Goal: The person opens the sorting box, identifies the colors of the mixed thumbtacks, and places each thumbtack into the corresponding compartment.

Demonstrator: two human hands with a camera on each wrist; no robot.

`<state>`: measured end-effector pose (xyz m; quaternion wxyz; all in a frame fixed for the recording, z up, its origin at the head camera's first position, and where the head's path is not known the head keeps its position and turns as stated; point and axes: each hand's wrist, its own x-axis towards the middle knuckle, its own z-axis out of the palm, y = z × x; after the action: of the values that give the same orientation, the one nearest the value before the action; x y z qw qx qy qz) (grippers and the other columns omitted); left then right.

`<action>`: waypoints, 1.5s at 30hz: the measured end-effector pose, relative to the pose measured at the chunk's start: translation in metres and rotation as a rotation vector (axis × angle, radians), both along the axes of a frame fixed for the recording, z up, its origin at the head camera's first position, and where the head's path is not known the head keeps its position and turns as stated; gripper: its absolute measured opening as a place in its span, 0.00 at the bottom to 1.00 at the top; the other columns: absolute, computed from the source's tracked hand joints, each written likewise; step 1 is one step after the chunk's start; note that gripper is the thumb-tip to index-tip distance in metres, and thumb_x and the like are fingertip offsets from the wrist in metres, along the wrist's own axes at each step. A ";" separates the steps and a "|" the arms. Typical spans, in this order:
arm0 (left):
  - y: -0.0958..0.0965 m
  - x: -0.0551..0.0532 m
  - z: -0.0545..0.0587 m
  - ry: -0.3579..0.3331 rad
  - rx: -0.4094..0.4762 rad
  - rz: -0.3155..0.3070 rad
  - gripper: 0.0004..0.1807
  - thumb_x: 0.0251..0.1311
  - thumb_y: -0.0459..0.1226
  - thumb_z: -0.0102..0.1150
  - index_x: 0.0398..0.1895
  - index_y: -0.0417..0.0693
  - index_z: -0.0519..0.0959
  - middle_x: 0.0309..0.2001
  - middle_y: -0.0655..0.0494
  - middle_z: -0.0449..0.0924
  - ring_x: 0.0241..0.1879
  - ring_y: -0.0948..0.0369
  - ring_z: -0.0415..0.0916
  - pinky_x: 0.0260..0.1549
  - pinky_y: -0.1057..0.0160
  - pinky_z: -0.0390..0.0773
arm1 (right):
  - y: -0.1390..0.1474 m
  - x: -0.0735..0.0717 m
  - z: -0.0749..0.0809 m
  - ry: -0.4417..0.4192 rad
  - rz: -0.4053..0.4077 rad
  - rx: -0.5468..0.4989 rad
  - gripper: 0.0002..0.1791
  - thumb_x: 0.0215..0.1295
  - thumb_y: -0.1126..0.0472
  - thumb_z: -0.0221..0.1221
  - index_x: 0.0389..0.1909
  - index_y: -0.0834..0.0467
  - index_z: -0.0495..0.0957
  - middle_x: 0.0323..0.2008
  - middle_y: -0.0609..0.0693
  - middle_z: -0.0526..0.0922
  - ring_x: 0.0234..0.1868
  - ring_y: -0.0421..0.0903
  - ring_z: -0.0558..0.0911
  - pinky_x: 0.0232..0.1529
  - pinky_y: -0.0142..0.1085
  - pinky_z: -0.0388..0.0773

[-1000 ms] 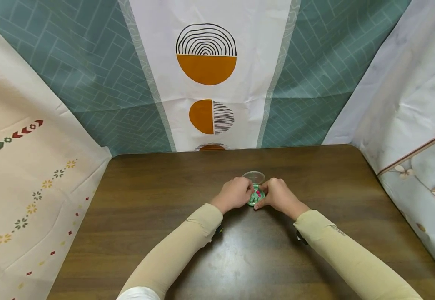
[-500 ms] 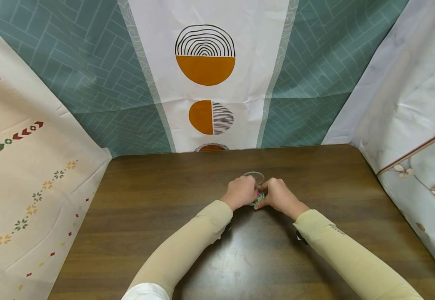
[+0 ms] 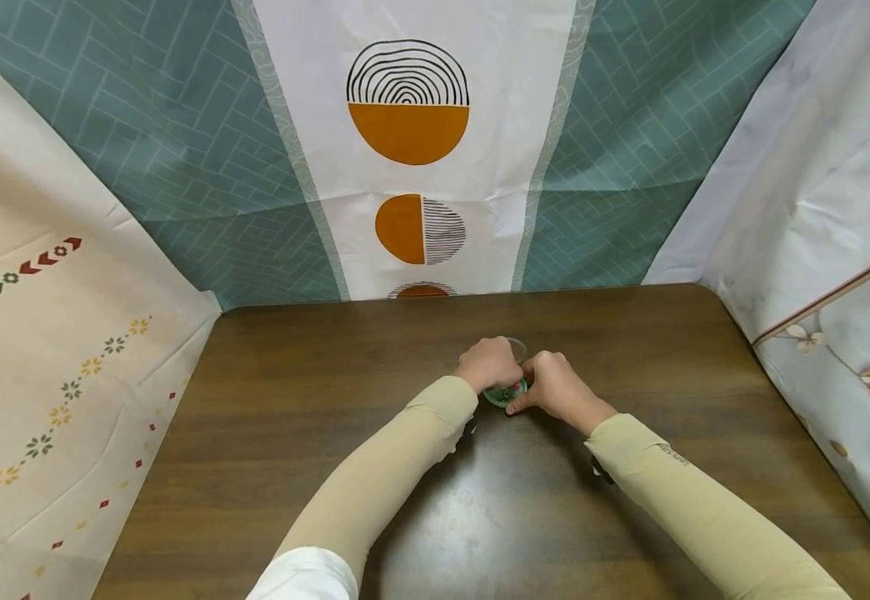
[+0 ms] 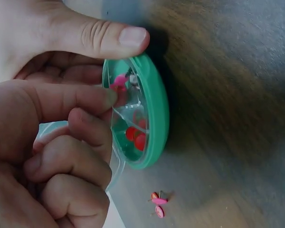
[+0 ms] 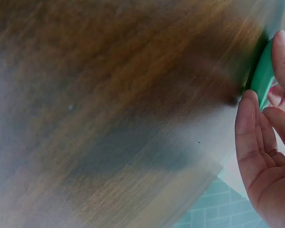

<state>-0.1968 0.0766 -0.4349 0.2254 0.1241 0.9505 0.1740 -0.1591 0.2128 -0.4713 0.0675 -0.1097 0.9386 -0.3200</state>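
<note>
A round green case (image 4: 154, 111) with clear dividers sits on the wooden table, its clear lid (image 3: 517, 348) swung back on the far side. Inside it are red push pins (image 4: 140, 141) and a pink push pin (image 4: 118, 83). My right hand (image 3: 561, 390) grips the case by its rim, thumb on the near side and fingers round the right. My left hand (image 3: 490, 365) reaches in over the far left part, fingers bent, its fingertips right at the pink pin; I cannot tell whether they pinch it. The left hand hides part of the lid and case in the head view.
Several loose pink-headed pins (image 4: 159, 199) lie on the table beside the case in the left wrist view. The brown table (image 3: 315, 433) runs back to a patterned cloth (image 3: 435, 167), with more cloth hanging at both sides.
My left hand has moved right and away from me, from the case's left edge to over its far part. The right hand keeps its hold on the rim.
</note>
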 end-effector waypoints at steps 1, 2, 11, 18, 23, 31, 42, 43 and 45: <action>0.001 0.000 0.001 0.008 0.001 0.009 0.12 0.53 0.46 0.57 0.17 0.54 0.72 0.26 0.57 0.75 0.24 0.59 0.70 0.23 0.60 0.69 | 0.000 0.000 0.001 0.000 0.000 -0.001 0.17 0.28 0.51 0.78 0.20 0.53 0.84 0.19 0.40 0.83 0.24 0.37 0.78 0.26 0.33 0.74; 0.002 0.000 0.001 0.016 0.003 0.017 0.11 0.52 0.46 0.57 0.18 0.54 0.73 0.27 0.56 0.76 0.24 0.59 0.71 0.23 0.59 0.70 | 0.000 0.000 0.001 0.001 0.000 -0.002 0.17 0.28 0.51 0.78 0.20 0.53 0.84 0.19 0.40 0.83 0.24 0.37 0.78 0.26 0.34 0.74; 0.006 0.004 -0.005 0.070 0.050 0.096 0.07 0.46 0.45 0.61 0.19 0.53 0.78 0.26 0.56 0.78 0.22 0.59 0.73 0.19 0.58 0.71 | 0.001 0.000 0.001 0.000 0.005 0.001 0.16 0.29 0.51 0.78 0.20 0.52 0.83 0.20 0.41 0.83 0.23 0.38 0.77 0.26 0.34 0.73; 0.003 0.008 -0.013 0.132 0.156 0.116 0.10 0.47 0.43 0.63 0.17 0.52 0.75 0.18 0.59 0.74 0.17 0.61 0.70 0.14 0.61 0.70 | 0.000 0.002 -0.001 -0.002 0.008 -0.007 0.15 0.29 0.52 0.78 0.19 0.52 0.83 0.21 0.41 0.84 0.25 0.38 0.77 0.27 0.34 0.73; -0.011 0.008 -0.012 0.173 0.215 0.088 0.18 0.48 0.37 0.58 0.07 0.55 0.64 0.10 0.64 0.58 0.12 0.66 0.55 0.08 0.67 0.59 | -0.002 0.002 -0.001 -0.019 -0.017 0.011 0.20 0.28 0.51 0.78 0.25 0.55 0.85 0.24 0.44 0.85 0.27 0.39 0.78 0.28 0.33 0.74; -0.063 -0.001 -0.004 0.274 0.402 0.112 0.06 0.47 0.38 0.62 0.17 0.57 0.83 0.18 0.67 0.79 0.18 0.66 0.73 0.17 0.67 0.71 | -0.001 0.000 0.001 0.000 -0.056 0.049 0.34 0.25 0.48 0.78 0.39 0.61 0.85 0.37 0.50 0.87 0.33 0.42 0.80 0.33 0.35 0.76; -0.104 -0.021 -0.019 0.359 0.418 0.143 0.04 0.54 0.42 0.63 0.26 0.56 0.85 0.26 0.65 0.82 0.28 0.65 0.76 0.29 0.64 0.75 | -0.001 0.000 0.000 -0.031 -0.066 0.060 0.35 0.25 0.48 0.78 0.40 0.61 0.84 0.38 0.51 0.86 0.37 0.44 0.81 0.38 0.38 0.78; -0.104 -0.022 -0.021 0.366 0.388 0.129 0.04 0.55 0.42 0.62 0.28 0.56 0.86 0.28 0.65 0.83 0.31 0.65 0.78 0.31 0.62 0.76 | -0.002 0.001 0.000 -0.030 -0.068 0.062 0.35 0.25 0.48 0.78 0.40 0.61 0.84 0.39 0.52 0.86 0.37 0.44 0.81 0.38 0.38 0.78; -0.105 -0.025 -0.025 0.374 0.331 0.079 0.06 0.57 0.42 0.60 0.32 0.56 0.86 0.33 0.65 0.84 0.36 0.64 0.79 0.35 0.59 0.78 | -0.003 0.002 0.001 -0.034 -0.070 0.059 0.35 0.26 0.48 0.78 0.40 0.61 0.84 0.40 0.52 0.86 0.39 0.45 0.81 0.40 0.39 0.78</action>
<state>-0.2214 -0.0283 -0.4604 0.0152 0.1522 0.9385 0.3097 -0.1571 0.2101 -0.4707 0.0756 -0.0692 0.9496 -0.2964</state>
